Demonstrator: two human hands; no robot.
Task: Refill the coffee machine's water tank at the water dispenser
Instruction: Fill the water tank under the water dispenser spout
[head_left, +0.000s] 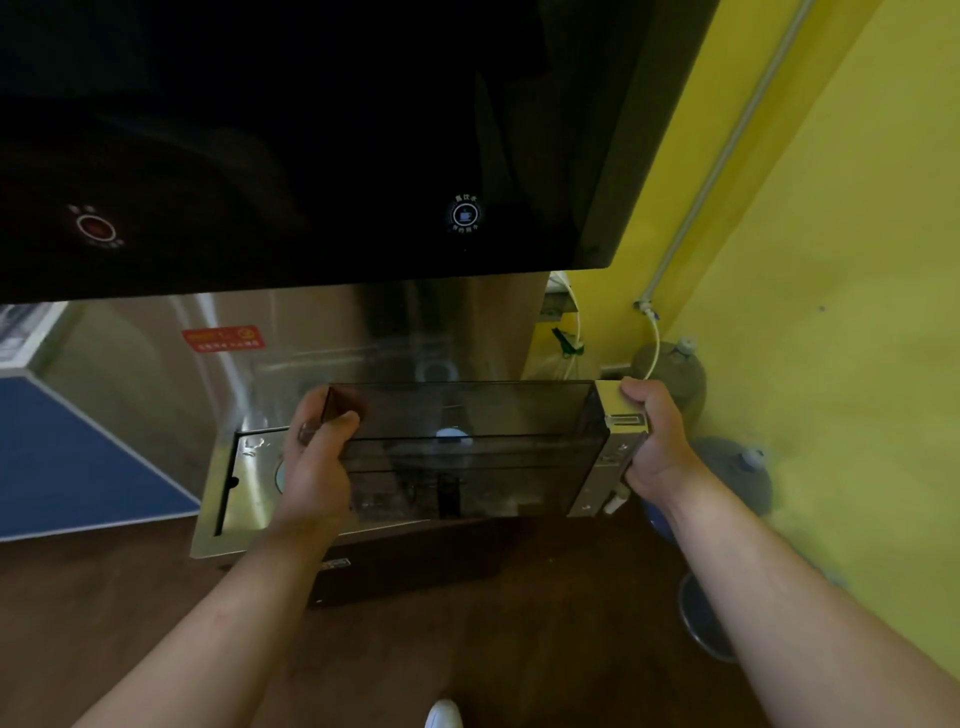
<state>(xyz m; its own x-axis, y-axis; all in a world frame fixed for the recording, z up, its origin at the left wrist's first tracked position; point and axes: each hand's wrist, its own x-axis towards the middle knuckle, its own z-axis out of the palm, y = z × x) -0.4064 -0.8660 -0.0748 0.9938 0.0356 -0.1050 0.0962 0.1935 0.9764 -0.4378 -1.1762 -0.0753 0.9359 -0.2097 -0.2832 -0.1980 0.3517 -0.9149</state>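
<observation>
A smoky, see-through water tank (467, 447) with a silver end piece is held level under the water dispenser's black front panel (311, 145). My left hand (317, 457) grips the tank's left end, thumb over the rim. My right hand (652, 436) grips the silver right end. The tank hovers just above the dispenser's steel drip tray (244, 493). A lit blue-white cup button (464, 214) glows on the panel above the tank, and a red button (95, 227) glows at the left. I cannot tell whether water is flowing.
A yellow wall (831, 312) with a grey pipe (727, 156) rises at the right. Large water bottles (737, 467) stand on the floor by the wall. A blue table surface (67, 457) lies at the left. The floor is dark wood, with a white shoe tip (444, 714) below.
</observation>
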